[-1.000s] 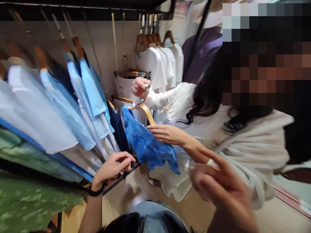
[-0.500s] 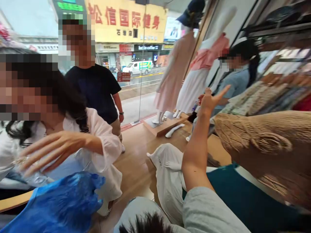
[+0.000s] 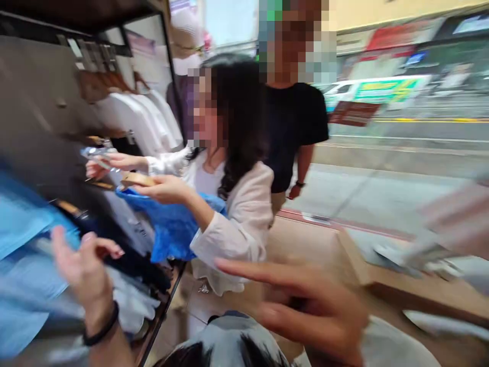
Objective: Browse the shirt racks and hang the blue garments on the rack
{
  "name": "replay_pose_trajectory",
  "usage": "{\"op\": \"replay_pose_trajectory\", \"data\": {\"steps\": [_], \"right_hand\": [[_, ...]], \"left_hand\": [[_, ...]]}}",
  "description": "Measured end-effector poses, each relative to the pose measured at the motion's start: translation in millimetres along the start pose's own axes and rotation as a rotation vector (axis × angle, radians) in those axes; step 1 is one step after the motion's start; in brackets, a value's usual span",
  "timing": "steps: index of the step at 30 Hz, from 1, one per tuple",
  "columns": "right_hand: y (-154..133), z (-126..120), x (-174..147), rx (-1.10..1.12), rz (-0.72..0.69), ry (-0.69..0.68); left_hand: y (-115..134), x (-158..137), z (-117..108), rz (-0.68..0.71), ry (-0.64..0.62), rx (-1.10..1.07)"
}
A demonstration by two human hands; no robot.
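Note:
My left hand (image 3: 84,272), with a black band at the wrist, is raised at the lower left. Its fingers are apart and nothing is in them. Light blue clothes (image 3: 28,224) hang just behind it; I cannot tell whether it touches them. My right hand (image 3: 317,308) is smeared by motion at the lower right. Its index finger stretches out to the left and it holds nothing visible. Beyond my hands, a person in a white shirt (image 3: 239,219) holds a wooden hanger (image 3: 137,179) with a blue garment (image 3: 171,224) and something clear and shiny (image 3: 98,152).
White shirts (image 3: 133,114) hang on a rack at the left. Behind the person in white stands another person in a black T-shirt (image 3: 296,127). A glass front faces the street. A low wooden platform (image 3: 428,295) with blurred mannequin feet is at the right.
My view has swung left, towards the rack. My right arm, raised towards the mannequins before, is lower and points left. My left hand has come into view. The person in white has turned to the rack.

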State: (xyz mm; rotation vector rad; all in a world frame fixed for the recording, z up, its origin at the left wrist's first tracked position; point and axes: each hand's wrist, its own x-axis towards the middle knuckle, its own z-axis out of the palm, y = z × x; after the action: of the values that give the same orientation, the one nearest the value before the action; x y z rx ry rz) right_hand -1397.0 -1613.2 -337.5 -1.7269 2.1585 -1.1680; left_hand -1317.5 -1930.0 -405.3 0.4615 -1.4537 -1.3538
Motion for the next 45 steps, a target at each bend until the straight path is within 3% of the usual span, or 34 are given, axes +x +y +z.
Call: {"op": "replay_pose_trajectory", "data": {"steps": [1,3,6,12,18,24,32,41,45], "right_hand": [[-4,19,39,0.076,-0.081,-0.168],[-17,56,105,0.155,-0.167,-0.351],[-34,100,154,0.234,-0.192,-0.454],[-16,142,142,0.605,-0.347,-0.788],[8,187,135,1.033,-0.188,-1.03],[17,210,135,1.113,-0.074,-1.068],[31,218,122,1.123,0.003,-0.987],[44,238,106,0.752,-0.096,-0.668],[52,247,93,0.659,-0.111,-0.706]], "left_hand": [[7,-9,-14,0.003,0.055,0.006],[19,-22,-32,-0.043,0.025,0.044],[30,-34,-55,-0.125,-0.101,0.148],[36,-70,-117,-0.207,-0.075,0.382],[26,-113,-150,-0.354,0.073,0.431],[19,-132,-157,-0.433,0.139,0.407],[26,-119,-147,-0.464,0.046,0.401],[-6,-105,-142,-0.544,-0.218,0.285],[-21,-119,-137,-0.568,-0.221,0.318]]}}
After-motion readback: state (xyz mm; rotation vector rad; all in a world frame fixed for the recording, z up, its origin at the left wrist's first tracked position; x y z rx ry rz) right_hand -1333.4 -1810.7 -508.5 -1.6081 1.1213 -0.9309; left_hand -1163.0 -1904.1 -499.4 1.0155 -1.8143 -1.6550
